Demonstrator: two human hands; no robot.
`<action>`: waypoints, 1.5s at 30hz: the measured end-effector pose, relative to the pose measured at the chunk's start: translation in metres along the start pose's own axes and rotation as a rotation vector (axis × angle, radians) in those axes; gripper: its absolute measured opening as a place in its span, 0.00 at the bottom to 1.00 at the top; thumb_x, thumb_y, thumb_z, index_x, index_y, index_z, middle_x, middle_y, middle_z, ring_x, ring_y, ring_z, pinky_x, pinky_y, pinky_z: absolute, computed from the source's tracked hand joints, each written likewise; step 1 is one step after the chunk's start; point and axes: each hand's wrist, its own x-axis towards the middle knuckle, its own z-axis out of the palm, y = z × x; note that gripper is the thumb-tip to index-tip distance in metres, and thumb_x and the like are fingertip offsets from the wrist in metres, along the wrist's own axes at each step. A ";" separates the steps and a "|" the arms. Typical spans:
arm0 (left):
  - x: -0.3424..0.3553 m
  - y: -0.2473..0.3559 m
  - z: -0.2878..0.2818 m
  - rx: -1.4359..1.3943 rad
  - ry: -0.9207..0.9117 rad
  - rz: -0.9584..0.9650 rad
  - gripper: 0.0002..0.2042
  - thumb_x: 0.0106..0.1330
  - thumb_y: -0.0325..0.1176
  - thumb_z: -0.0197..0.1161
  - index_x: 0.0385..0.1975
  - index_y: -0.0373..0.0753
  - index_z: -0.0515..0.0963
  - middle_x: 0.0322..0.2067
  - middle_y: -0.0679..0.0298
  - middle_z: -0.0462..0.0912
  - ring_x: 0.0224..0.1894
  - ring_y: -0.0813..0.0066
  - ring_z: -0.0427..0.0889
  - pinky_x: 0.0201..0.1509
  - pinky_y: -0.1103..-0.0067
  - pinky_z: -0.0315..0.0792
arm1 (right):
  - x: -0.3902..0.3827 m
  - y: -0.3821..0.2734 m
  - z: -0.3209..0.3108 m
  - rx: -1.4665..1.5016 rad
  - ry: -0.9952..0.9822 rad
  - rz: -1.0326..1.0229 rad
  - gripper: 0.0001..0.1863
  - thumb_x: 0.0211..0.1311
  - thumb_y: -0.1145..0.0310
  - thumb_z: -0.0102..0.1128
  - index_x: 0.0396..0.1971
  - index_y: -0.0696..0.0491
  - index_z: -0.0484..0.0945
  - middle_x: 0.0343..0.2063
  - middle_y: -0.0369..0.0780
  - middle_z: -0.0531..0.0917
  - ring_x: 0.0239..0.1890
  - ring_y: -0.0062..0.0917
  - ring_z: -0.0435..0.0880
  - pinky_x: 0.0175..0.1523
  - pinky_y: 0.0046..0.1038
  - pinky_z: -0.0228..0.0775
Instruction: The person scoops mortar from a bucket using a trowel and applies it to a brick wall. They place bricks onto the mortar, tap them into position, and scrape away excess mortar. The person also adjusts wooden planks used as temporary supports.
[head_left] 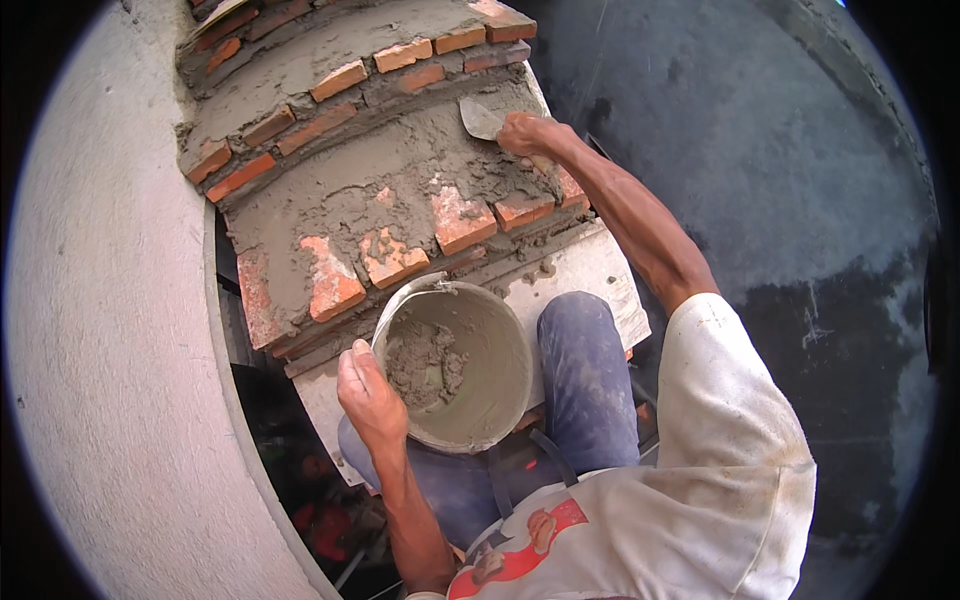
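Note:
My right hand [528,136] is closed around the handle of a trowel [482,120], its blade against the wet mortar [400,150] at the right end of a brick step. Closed on the rim of a bucket [505,345] is my left hand [372,392]. The bucket tilts in front of my lap, with a lump of mortar [425,362] on its bottom and grey smears up its wall. Between bucket and trowel, a row of bricks [462,218] forms the step's front edge, partly smeared with mortar.
Higher brick steps [340,80] rise toward the top left. A pale curved wall [110,300] runs along the left, with a dark gap beside the steps. My knee [588,370] rests near a mortar-spattered pale board [610,275]. A dark grey surface [780,200] lies to the right.

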 end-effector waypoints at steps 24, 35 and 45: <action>0.001 -0.004 -0.011 0.017 0.001 -0.028 0.20 0.84 0.41 0.49 0.34 0.28 0.73 0.26 0.55 0.71 0.31 0.63 0.67 0.40 0.65 0.67 | -0.049 0.022 -0.041 0.462 0.025 0.639 0.23 0.68 0.64 0.49 0.33 0.70 0.85 0.24 0.51 0.85 0.32 0.42 0.90 0.37 0.45 0.80; 0.001 -0.002 -0.008 0.028 -0.001 -0.011 0.20 0.84 0.40 0.50 0.31 0.30 0.71 0.24 0.56 0.67 0.29 0.66 0.63 0.36 0.66 0.65 | 0.020 -0.155 -0.045 0.494 -0.036 0.309 0.19 0.68 0.66 0.48 0.39 0.64 0.86 0.35 0.50 0.90 0.38 0.43 0.90 0.42 0.46 0.78; 0.001 -0.003 -0.008 0.026 0.012 -0.034 0.21 0.83 0.41 0.52 0.29 0.30 0.70 0.21 0.54 0.68 0.26 0.65 0.65 0.33 0.64 0.64 | 0.096 -0.239 -0.016 0.188 0.004 0.030 0.17 0.62 0.65 0.61 0.48 0.52 0.90 0.47 0.46 0.91 0.50 0.46 0.90 0.52 0.42 0.83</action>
